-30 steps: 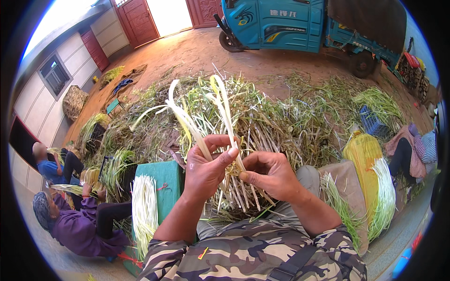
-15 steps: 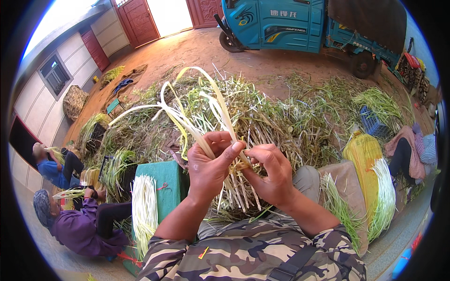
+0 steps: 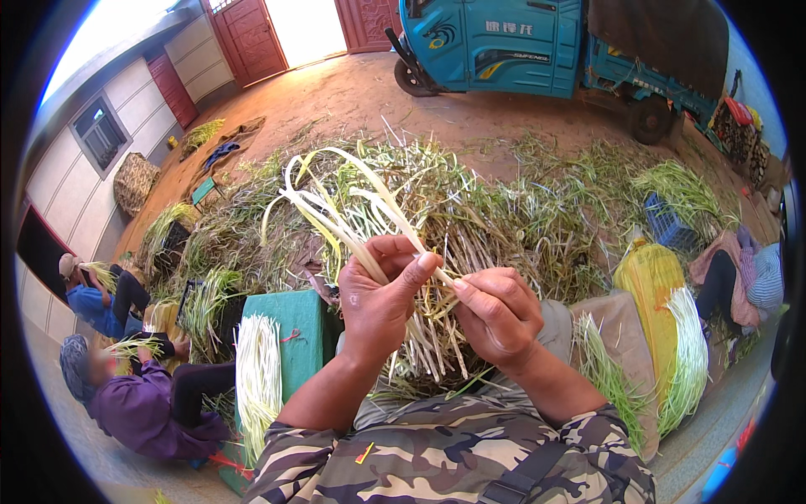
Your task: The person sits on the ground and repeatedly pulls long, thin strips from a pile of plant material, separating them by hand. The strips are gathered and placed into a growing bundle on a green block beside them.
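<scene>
My left hand is closed round a few long, pale, leafy stalks, whose yellowish blades arch up and away over the heap. Thumb and fingers of my right hand pinch together at the lower end of one pale stalk, just right of my left thumb. Under both hands lies a big heap of uncleaned stalks, with brownish stems pointing towards me. Left of my arms, a bundle of cleaned white stalks rests on a green block.
To my right, green stalks lie on a brown cloth, beside a yellow sack and a white-green bundle. Several people sit around, one in purple at left. A blue cargo tricycle stands beyond; a blue crate holds stalks.
My right hand has moved slightly right and down, its fingers closing into a pinch at the stalk's end. The arching blades have dropped and swung closer together.
</scene>
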`<state>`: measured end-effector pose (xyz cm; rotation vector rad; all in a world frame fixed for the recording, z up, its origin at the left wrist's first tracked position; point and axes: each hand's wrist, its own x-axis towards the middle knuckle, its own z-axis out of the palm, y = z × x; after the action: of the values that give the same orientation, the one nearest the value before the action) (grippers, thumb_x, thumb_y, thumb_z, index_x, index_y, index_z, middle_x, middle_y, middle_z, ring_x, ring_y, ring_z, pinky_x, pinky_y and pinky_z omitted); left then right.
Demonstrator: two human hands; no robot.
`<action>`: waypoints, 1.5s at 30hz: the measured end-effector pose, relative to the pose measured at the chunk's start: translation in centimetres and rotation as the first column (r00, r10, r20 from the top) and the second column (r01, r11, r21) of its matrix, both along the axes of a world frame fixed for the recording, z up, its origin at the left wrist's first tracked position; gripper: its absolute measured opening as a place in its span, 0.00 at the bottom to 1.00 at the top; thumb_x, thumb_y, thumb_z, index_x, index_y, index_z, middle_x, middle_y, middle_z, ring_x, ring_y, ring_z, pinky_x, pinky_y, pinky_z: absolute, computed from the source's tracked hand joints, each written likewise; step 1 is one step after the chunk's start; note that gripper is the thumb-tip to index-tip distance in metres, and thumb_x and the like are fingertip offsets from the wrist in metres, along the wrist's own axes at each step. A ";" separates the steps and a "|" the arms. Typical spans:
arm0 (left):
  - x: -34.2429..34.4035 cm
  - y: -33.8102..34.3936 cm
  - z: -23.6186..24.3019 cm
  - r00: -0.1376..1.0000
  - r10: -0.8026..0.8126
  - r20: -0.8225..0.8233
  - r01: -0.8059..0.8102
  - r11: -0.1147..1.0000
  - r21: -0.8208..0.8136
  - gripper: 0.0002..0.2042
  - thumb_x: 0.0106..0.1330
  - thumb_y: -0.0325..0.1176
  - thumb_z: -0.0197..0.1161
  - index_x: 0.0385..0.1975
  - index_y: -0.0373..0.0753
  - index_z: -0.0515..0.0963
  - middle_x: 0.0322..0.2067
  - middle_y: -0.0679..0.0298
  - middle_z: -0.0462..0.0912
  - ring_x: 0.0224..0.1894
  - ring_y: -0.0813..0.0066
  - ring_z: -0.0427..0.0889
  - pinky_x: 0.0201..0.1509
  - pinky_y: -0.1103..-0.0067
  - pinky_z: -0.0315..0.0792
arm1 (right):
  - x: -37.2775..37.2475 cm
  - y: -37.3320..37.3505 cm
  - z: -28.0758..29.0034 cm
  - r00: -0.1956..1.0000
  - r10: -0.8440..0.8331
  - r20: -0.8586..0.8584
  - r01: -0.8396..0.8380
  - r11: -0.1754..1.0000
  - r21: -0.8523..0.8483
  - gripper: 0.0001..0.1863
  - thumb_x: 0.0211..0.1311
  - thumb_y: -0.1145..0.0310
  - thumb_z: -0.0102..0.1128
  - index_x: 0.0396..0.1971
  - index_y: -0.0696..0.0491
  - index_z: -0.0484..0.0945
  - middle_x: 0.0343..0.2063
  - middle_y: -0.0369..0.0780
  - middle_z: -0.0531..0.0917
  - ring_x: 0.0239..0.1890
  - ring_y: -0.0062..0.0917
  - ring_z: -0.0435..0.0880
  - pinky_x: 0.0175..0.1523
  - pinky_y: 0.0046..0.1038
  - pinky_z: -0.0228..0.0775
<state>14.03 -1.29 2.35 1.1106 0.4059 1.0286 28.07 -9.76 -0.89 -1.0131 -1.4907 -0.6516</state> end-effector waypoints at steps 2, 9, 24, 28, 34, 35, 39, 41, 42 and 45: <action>-0.1 0.0 0.2 1.000 -0.008 0.018 0.008 1.000 -0.014 0.12 0.64 0.23 0.71 0.44 0.31 0.76 0.34 0.57 0.87 0.35 0.78 0.86 0.34 0.87 0.77 | 0.0 -0.1 0.0 1.000 -0.006 0.010 0.005 1.000 0.031 0.15 0.44 0.85 0.72 0.36 0.59 0.84 0.32 0.38 0.82 0.31 0.30 0.84 0.35 0.28 0.79; 0.7 0.5 0.6 0.996 0.075 0.055 -0.075 0.997 0.011 0.08 0.67 0.23 0.65 0.42 0.35 0.75 0.31 0.56 0.87 0.10 0.92 0.61 0.10 0.90 0.51 | 0.6 -0.7 0.1 0.998 -0.029 0.061 0.029 1.000 0.003 0.13 0.45 0.82 0.73 0.34 0.57 0.85 0.32 0.38 0.83 0.32 0.30 0.83 0.35 0.27 0.78; -2.2 5.2 3.3 0.963 0.158 0.218 -0.187 0.975 0.119 0.07 0.71 0.27 0.62 0.46 0.34 0.76 0.36 0.54 0.84 0.13 0.92 0.59 0.11 0.91 0.51 | 3.3 -2.4 -1.1 0.993 -0.095 0.068 0.107 0.973 -0.202 0.13 0.48 0.81 0.70 0.36 0.57 0.83 0.33 0.39 0.83 0.35 0.33 0.81 0.41 0.33 0.75; -2.7 6.2 4.0 0.944 0.190 0.270 -0.223 0.970 0.098 0.05 0.70 0.25 0.64 0.42 0.35 0.79 0.34 0.55 0.86 0.12 0.93 0.58 0.10 0.91 0.50 | 4.6 -3.3 -1.9 0.984 -0.165 0.067 0.176 0.957 -0.229 0.12 0.48 0.83 0.69 0.35 0.57 0.82 0.32 0.40 0.83 0.35 0.35 0.81 0.41 0.34 0.75; -3.8 8.4 5.4 0.937 0.203 0.283 -0.262 0.946 0.191 0.07 0.72 0.28 0.61 0.46 0.35 0.78 0.37 0.57 0.84 0.14 0.92 0.60 0.11 0.91 0.51 | 6.9 -4.7 -3.5 0.964 -0.258 0.059 0.264 0.922 -0.284 0.11 0.50 0.83 0.67 0.35 0.58 0.82 0.31 0.41 0.83 0.35 0.37 0.81 0.41 0.35 0.75; -3.9 8.8 5.7 0.934 0.208 0.289 -0.269 0.944 0.192 0.07 0.72 0.28 0.61 0.46 0.35 0.79 0.37 0.57 0.84 0.15 0.92 0.60 0.11 0.91 0.51 | 7.2 -4.9 -3.9 0.960 -0.274 0.057 0.279 0.913 -0.298 0.11 0.51 0.83 0.67 0.35 0.58 0.82 0.31 0.41 0.83 0.35 0.37 0.81 0.41 0.35 0.75; -4.3 10.6 6.9 0.923 0.213 0.320 -0.287 0.936 0.206 0.08 0.71 0.28 0.63 0.46 0.34 0.79 0.38 0.56 0.84 0.15 0.92 0.60 0.12 0.91 0.50 | 8.7 -5.8 -5.5 0.941 -0.335 0.057 0.333 0.876 -0.349 0.09 0.51 0.83 0.66 0.34 0.58 0.81 0.31 0.42 0.83 0.35 0.38 0.81 0.41 0.35 0.75; -4.4 11.3 7.6 0.920 0.210 0.332 -0.290 0.933 0.213 0.08 0.71 0.28 0.64 0.45 0.34 0.79 0.39 0.56 0.85 0.15 0.91 0.60 0.12 0.91 0.51 | 9.4 -6.1 -6.4 0.933 -0.357 0.044 0.345 0.854 -0.389 0.09 0.52 0.83 0.65 0.33 0.58 0.81 0.32 0.43 0.83 0.35 0.38 0.81 0.41 0.35 0.75; -4.4 11.6 8.0 0.919 0.210 0.333 -0.292 0.932 0.217 0.08 0.70 0.28 0.64 0.45 0.34 0.79 0.39 0.56 0.85 0.15 0.91 0.60 0.12 0.91 0.51 | 9.8 -6.4 -6.9 0.927 -0.373 0.038 0.356 0.841 -0.408 0.08 0.52 0.83 0.64 0.32 0.58 0.80 0.31 0.44 0.82 0.36 0.39 0.81 0.42 0.36 0.75; -4.2 12.4 9.0 0.920 0.189 0.342 -0.277 0.934 0.228 0.04 0.70 0.27 0.64 0.41 0.37 0.77 0.36 0.55 0.85 0.14 0.91 0.60 0.11 0.90 0.52 | 11.0 -7.1 -8.5 0.903 -0.427 0.047 0.390 0.769 -0.506 0.07 0.51 0.82 0.64 0.31 0.57 0.80 0.31 0.44 0.82 0.37 0.40 0.80 0.43 0.38 0.74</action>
<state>9.82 11.11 11.33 1.1320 0.1420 1.4866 39.09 -16.82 -9.38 -1.7914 -1.4145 -0.5218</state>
